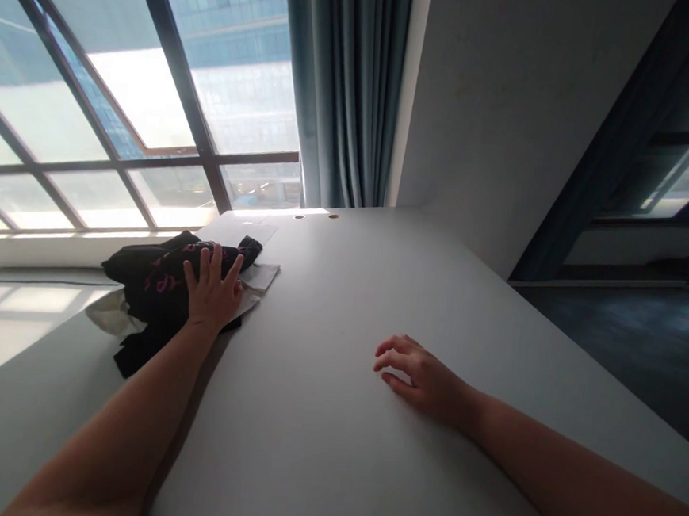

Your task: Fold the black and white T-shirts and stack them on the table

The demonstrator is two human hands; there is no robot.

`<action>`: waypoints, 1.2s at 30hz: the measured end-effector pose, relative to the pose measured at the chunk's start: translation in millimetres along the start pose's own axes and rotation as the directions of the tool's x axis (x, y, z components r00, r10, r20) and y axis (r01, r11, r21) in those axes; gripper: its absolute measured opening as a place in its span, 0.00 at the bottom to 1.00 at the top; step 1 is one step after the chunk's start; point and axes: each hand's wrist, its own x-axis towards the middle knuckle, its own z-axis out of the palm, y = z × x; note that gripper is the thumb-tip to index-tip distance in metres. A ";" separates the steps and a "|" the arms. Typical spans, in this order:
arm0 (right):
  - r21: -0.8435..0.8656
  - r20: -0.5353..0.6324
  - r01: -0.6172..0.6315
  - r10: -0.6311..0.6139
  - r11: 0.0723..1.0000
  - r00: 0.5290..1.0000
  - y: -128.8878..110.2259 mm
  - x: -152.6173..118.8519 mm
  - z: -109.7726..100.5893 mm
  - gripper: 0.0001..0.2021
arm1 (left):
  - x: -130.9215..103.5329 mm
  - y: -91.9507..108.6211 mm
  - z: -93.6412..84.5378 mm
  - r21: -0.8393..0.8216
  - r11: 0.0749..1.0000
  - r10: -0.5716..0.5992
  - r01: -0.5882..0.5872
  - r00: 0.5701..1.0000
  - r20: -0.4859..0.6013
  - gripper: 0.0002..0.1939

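Okay, L hand (pixel 214 291) is on the black cloth (pixel 152 275), palm down, fingers fanned out, grip wide; it's pressed flat or just laid there, can't tell how hard. The cloth sits bunched on the L side of the white bench (pixel 317 367), over toward the windows (pixel 241 59), w/ pink lettering (pixel 167 276) showing across its folds just L of the fingers. Out from under it, a cream cloth (pixel 114 313) pokes out on the L side, & a pale flat piece (pixel 263 277) sticks out on the R, just past the L hand; material unclear.

Over to the R hand (pixel 422 377): well apart from the pile, out over the mid-R part of the bench, thumb side facing the L hand. Grip's partly open, fingers loosely curved w/ a narrow gap b/w them & the thumb. Touching the bench top or just above it? Can't tell from this angle.

Far end of the bench: two small round holes (pixel 333 217) side by side, near the foot of the blue-grey curtain (pixel 346 91). Bright light's coming thru the windows, one pane tilted open, bldg. facade outside. R of the curtain, a plain wall (pixel 500 103), then a dark curtain (pixel 603 159) & dark floor (pixel 630 336) beyond the bench's R edge.
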 end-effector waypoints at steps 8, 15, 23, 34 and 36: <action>-0.020 0.134 -0.088 0.090 0.996 0.987 -2.1 -2.5 2.0 0.11 | -23.3 56.9 36.3 -0.100 0.979 0.203 -0.177 0.841 0.502 0.28; -0.001 0.231 -0.149 0.145 0.989 0.962 -3.2 0.4 0.0 0.16 | -17.9 49.2 54.1 -0.113 0.989 0.146 -0.094 0.709 0.689 0.29; 0.018 0.237 -0.152 0.143 0.988 0.961 -4.4 2.2 0.2 0.15 | -34.6 84.0 27.0 -0.034 0.999 0.046 -0.031 0.699 0.714 0.34; -0.365 -0.006 -0.423 0.452 0.830 0.892 22.9 13.6 13.3 0.23 | -74.9 178.6 -21.5 -0.478 0.833 0.538 -0.279 0.612 0.580 0.39; -0.411 0.000 -0.449 0.493 0.793 0.870 30.1 16.8 15.5 0.27 | -81.2 191.3 -23.4 -0.497 0.819 0.554 -0.287 0.622 0.553 0.40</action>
